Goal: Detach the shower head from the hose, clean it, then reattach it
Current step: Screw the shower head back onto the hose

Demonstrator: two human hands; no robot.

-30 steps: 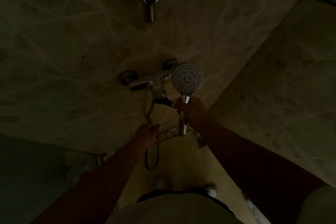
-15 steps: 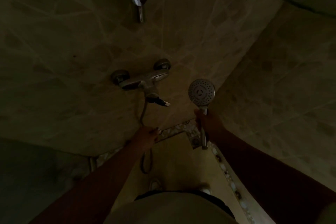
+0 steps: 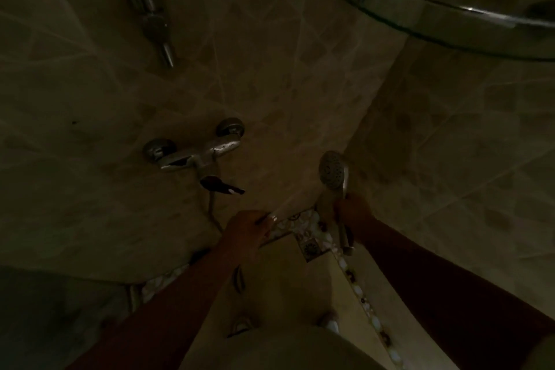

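Note:
The room is very dim. My right hand grips the handle of the chrome shower head, which is off the hose; its round spray face is turned left and its handle end pokes out below my fist. My left hand is closed around the free end of the hose, whose metal nut shows at my fingertips. A faint stream of water runs from that end toward the shower head. The hose hangs down from the wall mixer tap and loops below my left forearm.
A chrome riser rail with its holder hangs on the tiled wall above the tap. A curved glass corner shelf juts out at upper right. A floor drain sits in the pebble-edged corner below my hands. My feet stand on the floor.
My right hand has moved the shower head right and turned its face sideways to the left. My left hand has lifted the hose end, and water now streams from it.

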